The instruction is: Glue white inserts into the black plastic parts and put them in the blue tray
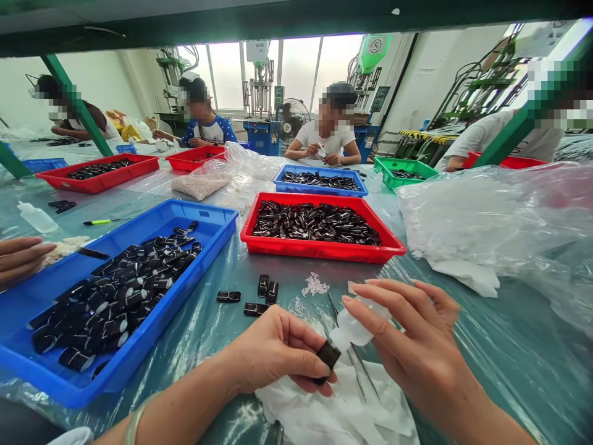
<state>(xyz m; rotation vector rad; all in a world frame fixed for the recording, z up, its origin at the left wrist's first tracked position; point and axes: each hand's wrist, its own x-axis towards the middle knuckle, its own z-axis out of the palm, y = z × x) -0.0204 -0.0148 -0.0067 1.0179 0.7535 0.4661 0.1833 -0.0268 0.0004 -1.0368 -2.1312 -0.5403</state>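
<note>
Between the thumb and fingers of my left hand [287, 355] is a small black piece [328, 357]. My right hand [412, 334] is wrapped round a translucent white squeeze bottle [356, 324], its tip close to the black piece; the frame does not show clearly whether they touch. Below both hands lie white tissue [343, 402] and metal tweezers [364, 371]. Several similar black pieces [256, 309] rest on the table to the upper left of my hands, beside small white scraps [315, 284].
At left stands a blue tray [217, 216] of black pieces, with another person's hand [21, 259] by its edge. Ahead is a full red tray [319, 250]. Crumpled clear plastic [500, 222] covers the right side. More trays and people are beyond, and a green bar crosses overhead.
</note>
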